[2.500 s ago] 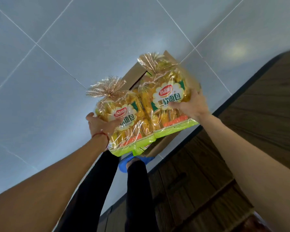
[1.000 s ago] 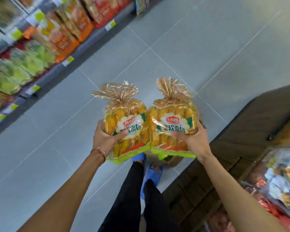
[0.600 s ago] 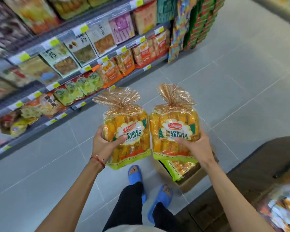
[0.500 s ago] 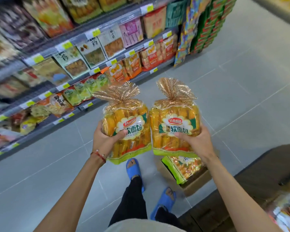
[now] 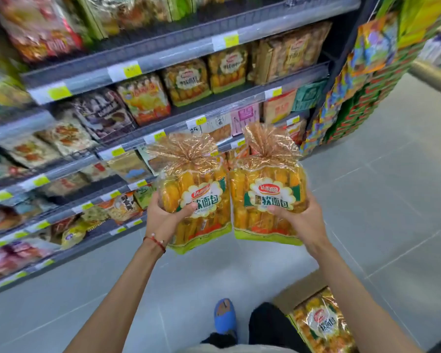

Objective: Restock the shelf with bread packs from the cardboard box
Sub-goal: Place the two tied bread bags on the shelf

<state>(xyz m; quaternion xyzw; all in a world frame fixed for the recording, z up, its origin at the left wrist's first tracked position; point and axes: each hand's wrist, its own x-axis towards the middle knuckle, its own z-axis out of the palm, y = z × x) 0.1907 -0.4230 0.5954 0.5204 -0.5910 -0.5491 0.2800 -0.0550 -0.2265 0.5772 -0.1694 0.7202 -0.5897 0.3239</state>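
Note:
I hold two clear packs of yellow bread side by side at chest height, facing the shelves. My left hand (image 5: 164, 216) grips the left bread pack (image 5: 197, 197) at its lower left edge. My right hand (image 5: 299, 220) grips the right bread pack (image 5: 269, 194) from its lower right. Both packs stand upright with gathered gold film tops. Matching bread packs (image 5: 186, 81) sit on the second shelf (image 5: 214, 110) above. The cardboard box (image 5: 298, 293) lies on the floor at the lower right, with another bread pack (image 5: 321, 324) inside it.
Grey shelving (image 5: 94, 77) with several rows of snack bags and yellow price tags fills the left and top. A stacked display of green and red boxes (image 5: 362, 98) stands at the shelf's right end. Grey floor tiles spread to the right. My blue slipper (image 5: 224, 315) is below.
The view swung from the floor and box up to the shelves. Both packs rose from the box and now sit in front of the lower shelves; the box dropped to the lower right.

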